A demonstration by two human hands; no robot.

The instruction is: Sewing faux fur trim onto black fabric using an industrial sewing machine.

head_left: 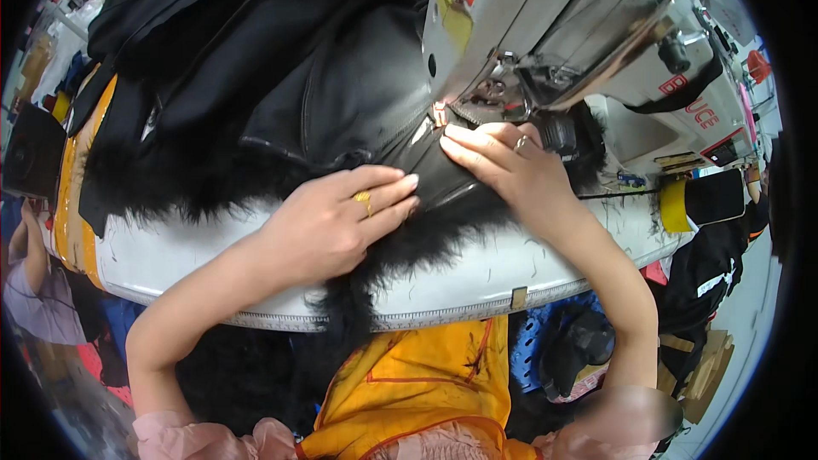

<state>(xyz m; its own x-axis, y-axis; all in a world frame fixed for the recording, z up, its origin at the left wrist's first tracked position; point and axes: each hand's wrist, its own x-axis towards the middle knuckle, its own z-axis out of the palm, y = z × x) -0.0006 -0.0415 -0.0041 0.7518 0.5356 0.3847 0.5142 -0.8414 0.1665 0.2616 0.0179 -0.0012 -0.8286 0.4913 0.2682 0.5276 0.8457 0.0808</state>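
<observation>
Left hand and right hand, fingers outstretched, press down on 1 black fur-trimmed garment, while a blue basket below holds dark items.

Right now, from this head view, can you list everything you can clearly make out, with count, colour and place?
Fur-trimmed garment: 1, black, centre to upper left
Sewing machine: 1, white and silver, upper right
Table: 1, white, across the middle
Ruler strip: 1, pale, table's front edge
Basket: 1, blue, lower right
Cardboard: count unclear, brown, lower right
Co-worker: 1, lilac top, far left
Apron: 1, yellow-orange, bottom centre
Sleeves: 2, pink, bottom
Left hand: 1, gold-coloured ring, on the garment
Right hand: 1, silver-coloured ring, on the garment
</observation>
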